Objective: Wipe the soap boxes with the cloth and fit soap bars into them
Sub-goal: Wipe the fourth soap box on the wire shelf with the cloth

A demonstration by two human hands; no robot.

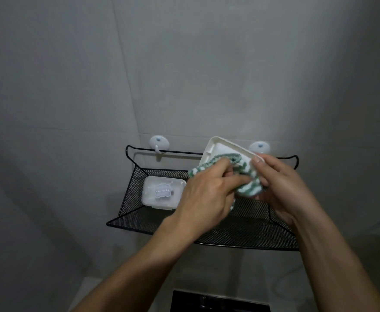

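My right hand [281,188] grips a white soap box [220,148], tilted up above the black mesh basket [139,212]. My left hand [207,197] holds a green-and-white striped cloth [247,188] bunched against the open inside of that box. A second soap box [162,192], clear with a closed lid and a small label, lies flat in the left part of the basket. No soap bar is visible.
The basket hangs on two white suction hooks [159,143] on a grey tiled wall [184,64]. A dark object [218,302] shows at the bottom edge below the basket.
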